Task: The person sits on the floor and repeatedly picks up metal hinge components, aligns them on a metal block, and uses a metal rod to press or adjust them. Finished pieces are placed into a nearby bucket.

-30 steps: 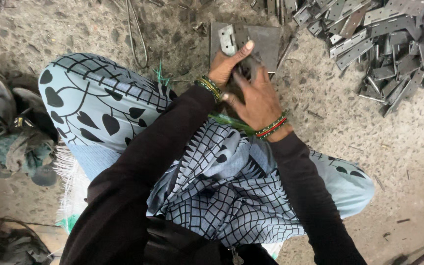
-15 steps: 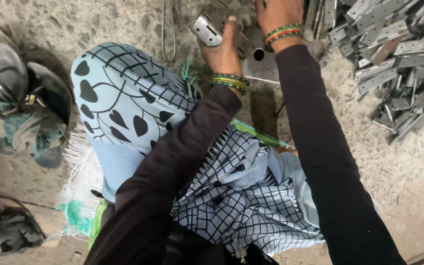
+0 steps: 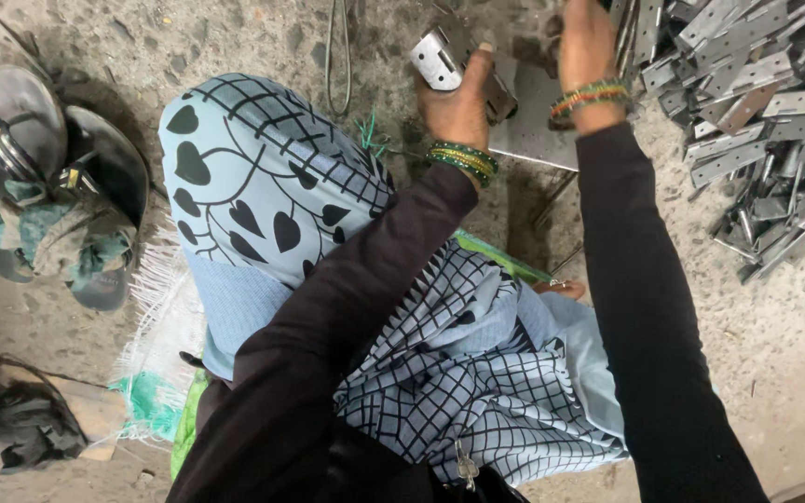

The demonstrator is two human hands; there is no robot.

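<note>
Head view, looking down at a seated person on a concrete floor (image 3: 775, 373).

Left hand (image 3: 458, 102), upper centre of frame: grip closed around a metal hinge (image 3: 438, 58). Thumb runs up the hinge's right side; the silvery leaf with screw holes sticks out above and to the left of the palm. Green and gold bangles (image 3: 463, 158) on the wrist.

Right hand (image 3: 584, 47), top of frame, just right of the left hand: reaches toward the upper edge; fingers are cut off by the frame and partly hidden, so cannot tell how far the grip is closed or whether it has anything. Green, red and yellow bangles (image 3: 591, 96) on that wrist.

Beneath both hands: a flat grey metal plate (image 3: 538, 126) lying on the floor.

Upper right of frame: a loose pile of metal hinges (image 3: 766, 112) spread on the floor, close to the right forearm.

Both arms in black sleeves (image 3: 635, 307). Lap covered by pale blue cloth (image 3: 263, 205) with black leaf and grid print.

Left of frame: a pair of worn sandals (image 3: 58, 177) with a crumpled rag on them.
</note>
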